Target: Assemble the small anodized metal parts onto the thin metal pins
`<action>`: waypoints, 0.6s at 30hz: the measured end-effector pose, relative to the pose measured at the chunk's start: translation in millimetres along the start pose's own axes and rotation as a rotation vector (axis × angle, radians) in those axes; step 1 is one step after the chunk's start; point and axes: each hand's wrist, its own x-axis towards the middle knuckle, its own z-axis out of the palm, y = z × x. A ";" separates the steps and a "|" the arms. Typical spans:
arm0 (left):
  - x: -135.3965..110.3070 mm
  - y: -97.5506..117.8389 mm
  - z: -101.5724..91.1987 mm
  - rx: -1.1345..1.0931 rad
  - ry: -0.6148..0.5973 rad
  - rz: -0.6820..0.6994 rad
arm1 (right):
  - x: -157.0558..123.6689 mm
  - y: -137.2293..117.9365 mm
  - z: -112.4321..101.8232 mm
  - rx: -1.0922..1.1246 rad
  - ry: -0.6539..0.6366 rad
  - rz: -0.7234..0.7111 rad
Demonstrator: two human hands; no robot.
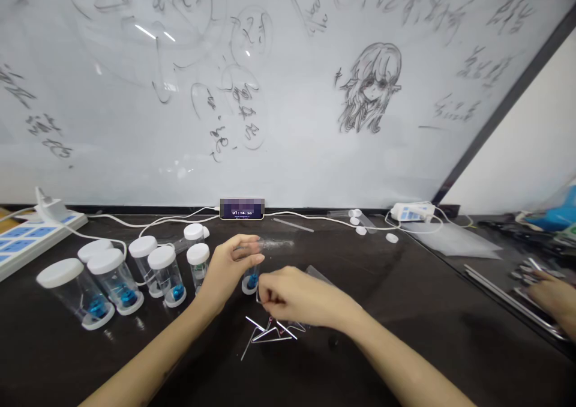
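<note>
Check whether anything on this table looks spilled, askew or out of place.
No clear spill shows. Thin metal pieces lie crisscrossed on the near side of the right hand, looking untidy, and loose white discs sit scattered at the back right, apart from the capped tubes.

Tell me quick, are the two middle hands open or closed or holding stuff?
Left hand: curled at the clear tube; whether it grips can't be told.
Right hand: closed on a thin metal piece.

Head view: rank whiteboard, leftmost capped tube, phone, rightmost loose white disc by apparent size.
1. Whiteboard
2. Leftmost capped tube
3. Phone
4. Rightmost loose white disc
Tube is nearer the camera than phone.
</note>
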 end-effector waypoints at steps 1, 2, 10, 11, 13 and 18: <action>0.0 -0.4 -0.1 -0.020 -0.014 -0.009 | -2.4 0.1 -7.4 0.129 0.031 0.019; -0.2 -0.6 0.2 -0.044 -0.037 -0.020 | -4.4 0.6 -13.8 0.272 0.086 0.033; -10.0 7.3 11.7 -0.144 -0.271 -0.073 | -6.7 10.0 -30.7 0.794 0.579 0.014; -10.8 7.9 12.6 -0.144 -0.285 -0.079 | -6.1 10.7 -29.9 0.777 0.586 0.021; -11.5 8.5 13.3 -0.138 -0.304 -0.087 | -5.2 11.0 -27.7 0.708 0.576 0.058; -11.0 6.8 11.9 -0.115 -0.313 -0.081 | -6.0 5.4 -26.2 0.479 0.530 0.130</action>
